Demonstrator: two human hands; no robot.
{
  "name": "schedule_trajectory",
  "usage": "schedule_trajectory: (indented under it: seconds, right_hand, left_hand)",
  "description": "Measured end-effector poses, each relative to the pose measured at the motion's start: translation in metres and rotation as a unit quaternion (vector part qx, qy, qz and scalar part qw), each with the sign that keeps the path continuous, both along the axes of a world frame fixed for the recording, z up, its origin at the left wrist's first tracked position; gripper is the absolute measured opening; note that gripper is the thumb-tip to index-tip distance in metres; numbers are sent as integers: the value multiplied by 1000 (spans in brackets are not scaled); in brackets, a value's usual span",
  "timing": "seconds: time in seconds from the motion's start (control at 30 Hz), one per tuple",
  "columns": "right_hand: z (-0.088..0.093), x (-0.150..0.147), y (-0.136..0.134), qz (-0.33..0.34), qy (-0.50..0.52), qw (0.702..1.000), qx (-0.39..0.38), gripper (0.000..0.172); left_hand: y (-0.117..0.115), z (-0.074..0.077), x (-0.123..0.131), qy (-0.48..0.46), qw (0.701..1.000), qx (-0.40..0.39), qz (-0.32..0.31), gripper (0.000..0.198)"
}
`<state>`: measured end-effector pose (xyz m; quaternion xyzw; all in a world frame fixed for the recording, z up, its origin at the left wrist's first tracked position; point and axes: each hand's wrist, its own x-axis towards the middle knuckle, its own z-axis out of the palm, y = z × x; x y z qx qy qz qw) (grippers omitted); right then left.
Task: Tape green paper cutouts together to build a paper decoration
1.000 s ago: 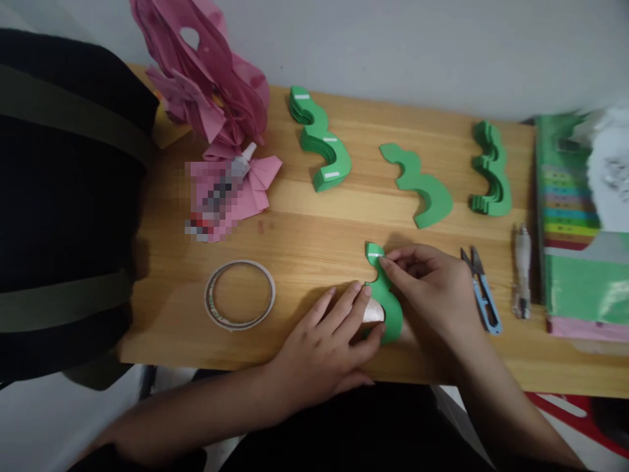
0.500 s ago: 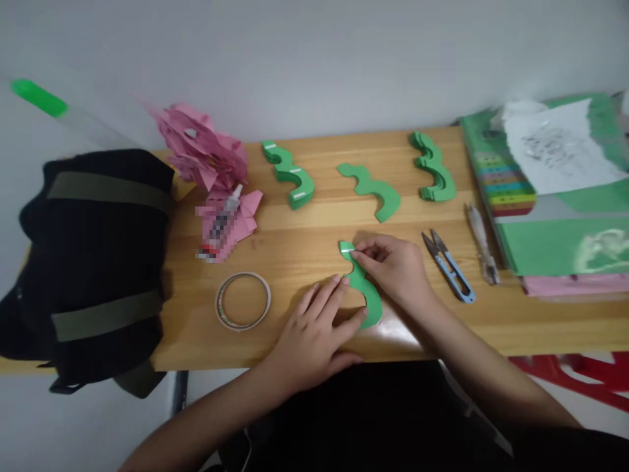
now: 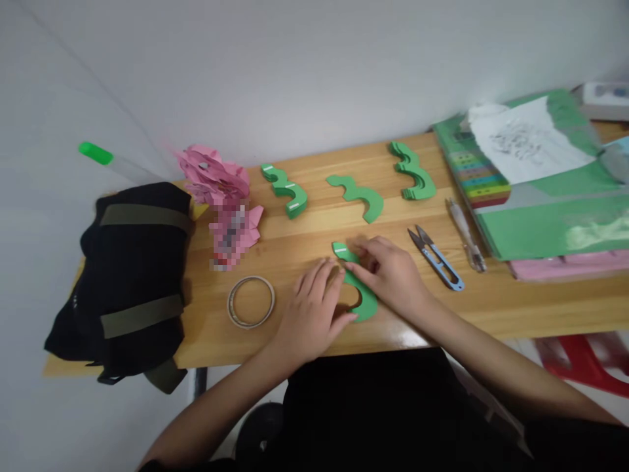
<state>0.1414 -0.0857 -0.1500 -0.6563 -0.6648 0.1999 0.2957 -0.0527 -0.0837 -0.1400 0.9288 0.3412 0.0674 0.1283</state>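
A green wavy paper cut-out (image 3: 361, 295) lies on the wooden table (image 3: 304, 242) near its front edge. My left hand (image 3: 309, 311) lies flat on the lower left part of it, fingers stretched out. My right hand (image 3: 388, 269) rests on its upper part, fingers pinched at a small white tape strip near the top end. A roll of tape (image 3: 251, 301) sits left of my left hand.
Behind lie two stacks of green cut-outs (image 3: 287, 190) (image 3: 413, 172) and a single one (image 3: 358, 195). Pink folded paper (image 3: 219, 180), a black bag (image 3: 132, 275), thread snips (image 3: 437, 259), a pen-like tool (image 3: 466, 237) and coloured paper packs (image 3: 540, 190) surround the spot.
The camera has pulled back and tilted up, showing more wall and bag. My hands stay on the green cut-out; the right fingers slid slightly along its top end.
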Motion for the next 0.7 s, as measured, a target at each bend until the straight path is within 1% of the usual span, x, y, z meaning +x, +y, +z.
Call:
schedule_trajectory:
  seconds: [0.13,0.23,0.33,0.53,0.7]
  right_hand:
    - [-2,8,-14,43,-90,993,56,40]
    - [-6,5,-18,79,-151,984,45,49]
    - [-11,1,-19,98,-196,975,31,51]
    - [-17,0,-20,102,-231,967,39,51]
    - [-18,0,-20,103,-247,962,50,50]
  left_hand:
    - [16,-5,9,5,999,31,29,64]
    - [23,-12,13,19,999,39,33,67]
    - [24,-17,13,24,998,54,31,69]
    - [24,-20,10,13,997,72,23,69]
    - [25,-21,8,-2,998,60,25,70]
